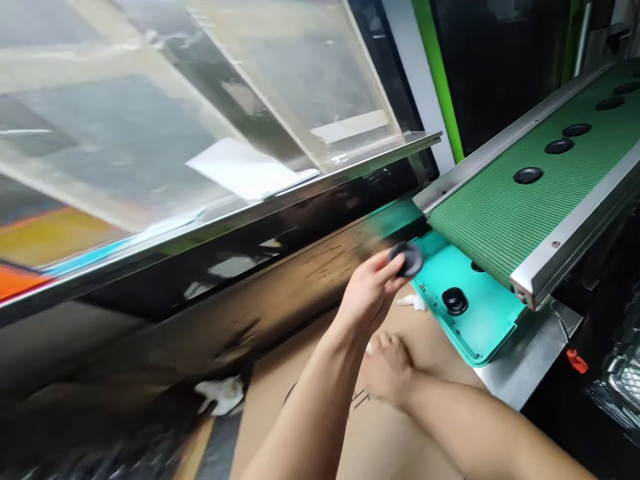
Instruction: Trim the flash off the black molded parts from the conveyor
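1) Pinching a black disc [411,260] by its near side between thumb and fingers of the left hand [369,290], beside the tray's left rim; presumably gripping near the edge for leaving much of the face uncovered; blurring too much for reading finer detail

2) Resting the right hand [387,367] on a cardboard sheet [431,333], below the left fingers; curling its fingers loosely; being unable to tell whether grasping anything underneath; perhaps steadying the body or the sheet

3) Finding a turquoise tray [487,327] just right of the disc-holding fingertips, partly tucked under the near end of a green belt [485,217]; apparently standing there for catching parts off the belt; bearing a small black stack [455,301], right of and below the left fingertips

4) Seeing more black discs [528,175] farther up and right of those fingertips, lying on the belt

5) Facing the tray's raised rim as the closest edge to the pinching fingers; meeting a metal ledge [380,159] above them and a metal side rail [573,231] well to their right; having open room over the cardboard below the left fingers and over the tray's bare floor
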Motion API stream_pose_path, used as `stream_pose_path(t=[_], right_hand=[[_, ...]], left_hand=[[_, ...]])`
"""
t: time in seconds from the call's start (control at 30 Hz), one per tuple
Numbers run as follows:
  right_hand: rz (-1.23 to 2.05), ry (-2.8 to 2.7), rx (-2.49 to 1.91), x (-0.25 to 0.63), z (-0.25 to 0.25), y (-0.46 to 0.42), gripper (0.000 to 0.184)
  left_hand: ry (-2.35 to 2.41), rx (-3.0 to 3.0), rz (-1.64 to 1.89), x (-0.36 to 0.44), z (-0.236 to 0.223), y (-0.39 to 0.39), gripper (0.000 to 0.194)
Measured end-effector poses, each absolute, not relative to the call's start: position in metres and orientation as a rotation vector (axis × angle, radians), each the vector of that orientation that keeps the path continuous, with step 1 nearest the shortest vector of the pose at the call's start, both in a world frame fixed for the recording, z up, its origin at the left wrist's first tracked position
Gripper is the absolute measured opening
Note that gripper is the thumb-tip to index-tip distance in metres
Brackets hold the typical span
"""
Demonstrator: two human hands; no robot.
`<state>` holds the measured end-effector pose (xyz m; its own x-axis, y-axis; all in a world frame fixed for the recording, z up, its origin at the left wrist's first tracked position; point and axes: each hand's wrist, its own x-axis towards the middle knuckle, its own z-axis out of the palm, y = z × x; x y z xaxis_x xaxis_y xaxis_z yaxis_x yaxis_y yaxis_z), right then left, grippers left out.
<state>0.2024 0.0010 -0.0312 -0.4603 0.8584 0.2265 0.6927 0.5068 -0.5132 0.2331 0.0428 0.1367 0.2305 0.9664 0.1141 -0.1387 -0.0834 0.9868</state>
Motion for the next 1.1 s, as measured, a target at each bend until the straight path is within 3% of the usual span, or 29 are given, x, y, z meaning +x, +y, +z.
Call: stream_pose_path(t=[0.1, 0.17, 0.37, 0.47, 0.6, 0.83, 1.1], right_hand=[[0.403, -2.278, -1.385, 0.206, -0.03, -0.002, 0.031], [0.388, -2.303, -1.383, 0.21, -0.025, -0.004, 0.031], [0.267, -2.311, -1.455, 0.214, -0.021, -0.006, 0.034], [0.22, -2.296, -1.462, 0.215, -0.025, -0.003, 0.035], [0.212, -2.227, -1.461, 0.215, -0.029, 0.003, 0.035], [0.169, -2.27, -1.468, 0.218, -0.024, 0.005, 0.036], [0.147, -2.314, -1.476, 0.217, -0.02, 0.003, 0.036]], left_hand=[[1.122, 0.78, 1.374, 0.132, 0.085, -0.01, 0.007], [1.209, 0.568, 1.427, 0.087, 0.051, -0.039, 0.011], [1.111, 0.345, 1.479, 0.054, -0.005, -0.064, 0.017], [0.993, 0.314, 1.495, 0.054, -0.011, -0.061, 0.015], [0.83, 0.181, 1.46, 0.048, -0.007, -0.061, 0.052], [0.599, -0.095, 1.478, 0.038, 0.011, -0.065, 0.043], [0.564, -0.144, 1.384, 0.038, 0.013, -0.064, 0.064]])
